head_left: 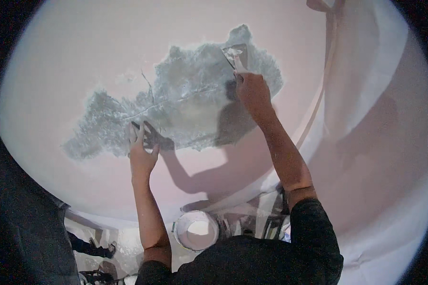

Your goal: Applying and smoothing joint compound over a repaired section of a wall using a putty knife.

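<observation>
A putty knife (229, 50) is gripped by its handle in my right hand (255, 93), which is closed around it. White paste sits on the blade, which lies against or just over the upper right of a rough grey patch (185, 71) in the pale pink wall. My left hand (143, 154) has its fingers apart, and their tips meet the patch's lower edge left of centre. Nothing is held in that hand. Across the middle of the patch runs a thin crack (169, 100), with a short branch going up.
Below the wall, a round white bucket (179, 232) stands on the floor by my body. Pale sheeting (380, 133) hangs along the right side. Dark-clothed legs (83, 246) of another person show at lower left. Shadows of my arms fall over the patch.
</observation>
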`<action>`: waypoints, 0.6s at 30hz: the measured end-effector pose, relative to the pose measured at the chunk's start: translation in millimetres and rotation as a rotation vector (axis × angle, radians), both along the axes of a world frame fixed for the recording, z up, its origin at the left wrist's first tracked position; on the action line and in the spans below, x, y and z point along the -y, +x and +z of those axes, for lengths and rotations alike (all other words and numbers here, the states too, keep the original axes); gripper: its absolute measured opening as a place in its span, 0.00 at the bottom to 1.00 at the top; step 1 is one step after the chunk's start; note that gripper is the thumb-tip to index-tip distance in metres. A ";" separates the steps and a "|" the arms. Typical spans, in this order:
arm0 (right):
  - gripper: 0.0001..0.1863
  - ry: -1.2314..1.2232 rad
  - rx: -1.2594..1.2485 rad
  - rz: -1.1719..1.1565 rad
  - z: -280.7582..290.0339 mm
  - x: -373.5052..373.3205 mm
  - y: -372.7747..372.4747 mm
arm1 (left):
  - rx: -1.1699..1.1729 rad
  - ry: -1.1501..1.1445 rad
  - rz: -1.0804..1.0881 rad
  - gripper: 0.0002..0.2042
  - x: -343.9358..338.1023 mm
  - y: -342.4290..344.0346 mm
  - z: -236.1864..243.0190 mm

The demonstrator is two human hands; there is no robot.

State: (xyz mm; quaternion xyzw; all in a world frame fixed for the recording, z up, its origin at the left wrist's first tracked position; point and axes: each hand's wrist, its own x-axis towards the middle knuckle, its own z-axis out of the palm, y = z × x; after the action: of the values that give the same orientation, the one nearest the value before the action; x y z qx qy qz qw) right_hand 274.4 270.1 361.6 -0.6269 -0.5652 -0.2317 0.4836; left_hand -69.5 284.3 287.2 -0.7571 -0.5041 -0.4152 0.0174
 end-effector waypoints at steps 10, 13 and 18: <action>0.17 0.010 0.041 0.044 -15.9 -1.5 7.6 | -0.206 0.278 -0.040 0.50 -16.6 96.3 73.4; 0.15 0.017 0.111 0.035 -20.2 7.1 5.6 | -0.300 0.308 -0.050 0.48 -37.4 116.7 65.8; 0.13 -0.316 0.007 -0.035 -17.3 9.8 11.8 | -0.413 0.372 0.090 0.44 -40.9 134.5 59.6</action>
State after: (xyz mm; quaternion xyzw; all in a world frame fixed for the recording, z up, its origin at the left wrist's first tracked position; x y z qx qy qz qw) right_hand 286.2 260.3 344.3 -0.7042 -0.5853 -0.1503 0.3729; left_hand 64.9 325.2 346.7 -0.7862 -0.4381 -0.3363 0.2771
